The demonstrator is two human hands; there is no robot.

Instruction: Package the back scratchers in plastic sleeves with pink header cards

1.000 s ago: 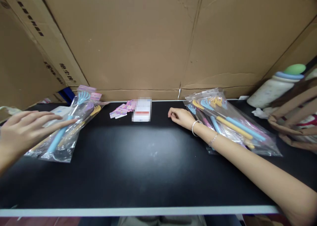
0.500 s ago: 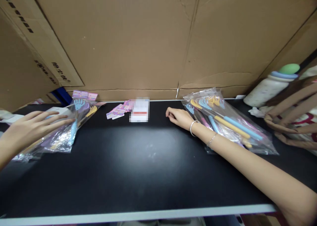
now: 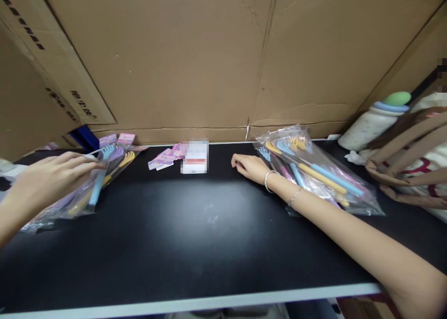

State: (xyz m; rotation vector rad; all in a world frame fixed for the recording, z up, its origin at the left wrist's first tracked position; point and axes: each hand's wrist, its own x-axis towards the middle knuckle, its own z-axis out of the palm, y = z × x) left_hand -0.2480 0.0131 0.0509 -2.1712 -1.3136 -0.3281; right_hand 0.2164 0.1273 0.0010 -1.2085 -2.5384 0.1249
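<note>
My left hand (image 3: 52, 177) lies palm down over the clear-bagged back scratchers (image 3: 96, 188) on the left, fingers stretched forward and close together, thumb hidden. Blue, purple and yellow claw heads stick out beyond the fingertips, with pink and purple header cards behind them. My right hand (image 3: 249, 166) rests on the black table (image 3: 209, 254) in a loose fist, nothing seen in it. Just right of it, partly behind the wrist and forearm, is another pile of bagged back scratchers (image 3: 314, 170) in blue, yellow and pink.
Small pink and purple cards (image 3: 162, 158) lie at the back, beside a blurred-out white item (image 3: 194, 157). A cardboard wall (image 3: 174, 67) closes off the rear. At the right stand a white bottle (image 3: 372, 125) with a green top and a bag with brown straps (image 3: 401, 165).
My left hand's fingers have come closer together, and the bagged back scratchers under it have shifted. My right hand stays in place while the whole view drifts slightly.
</note>
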